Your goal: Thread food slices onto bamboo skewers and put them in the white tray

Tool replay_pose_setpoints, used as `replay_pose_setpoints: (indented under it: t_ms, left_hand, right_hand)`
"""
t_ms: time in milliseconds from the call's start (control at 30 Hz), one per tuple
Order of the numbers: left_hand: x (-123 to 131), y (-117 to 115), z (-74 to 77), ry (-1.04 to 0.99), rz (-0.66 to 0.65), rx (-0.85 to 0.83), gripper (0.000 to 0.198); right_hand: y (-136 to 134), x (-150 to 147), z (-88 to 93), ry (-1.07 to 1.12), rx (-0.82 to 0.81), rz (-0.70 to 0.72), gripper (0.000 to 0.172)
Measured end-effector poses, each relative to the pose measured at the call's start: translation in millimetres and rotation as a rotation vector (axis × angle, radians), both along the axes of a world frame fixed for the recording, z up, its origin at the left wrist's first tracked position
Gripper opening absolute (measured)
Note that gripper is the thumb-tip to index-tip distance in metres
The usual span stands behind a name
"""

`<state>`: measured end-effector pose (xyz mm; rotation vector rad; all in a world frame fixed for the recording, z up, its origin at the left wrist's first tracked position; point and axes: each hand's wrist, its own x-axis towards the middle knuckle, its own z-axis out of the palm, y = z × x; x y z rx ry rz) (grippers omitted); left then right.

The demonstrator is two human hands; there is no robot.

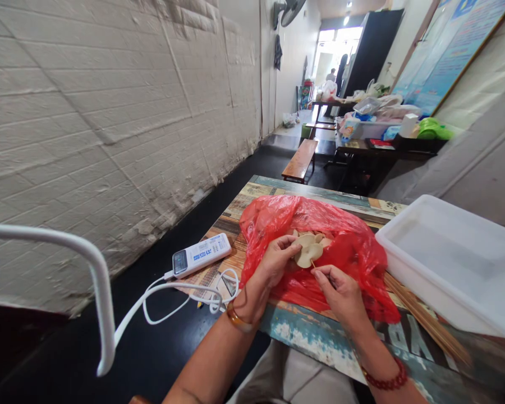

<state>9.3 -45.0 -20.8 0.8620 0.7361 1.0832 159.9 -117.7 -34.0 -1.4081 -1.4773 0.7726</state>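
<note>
Two closed pinches: left hand (275, 259) grips pale disc (305, 255) at nine o'clock, right hand (341, 292) thin stick (312, 264) at six; disc, likely light and pliable, suits rim holding.

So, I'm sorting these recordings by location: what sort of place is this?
Probably a small shop or eatery, though nothing settles which: the signs are a low wooden bench, a cluttered dark table further back, and a large blue poster on the right.

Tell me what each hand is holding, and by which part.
The left hand pinches a pale round piece by its edge; the right hand pinches a thin stick close to that piece.
</note>
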Motion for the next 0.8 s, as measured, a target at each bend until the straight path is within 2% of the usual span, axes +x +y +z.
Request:
replay_pose_setpoints:
  t_ms: [267,800]
  left_hand:
    - [-0.8,2.3,-0.1,-0.014,0.021,-0.109,0.031]
    - [-2.9,3.2,-2.4,0.028,-0.029,-0.087,0.032]
  right_hand:
    - [-1.3,-0.2,-2.4,-0.002,-0.015,0.047,0.030]
    - [-2.7,-1.1,-1.6,-0.015,-0.024,0.057,0.030]
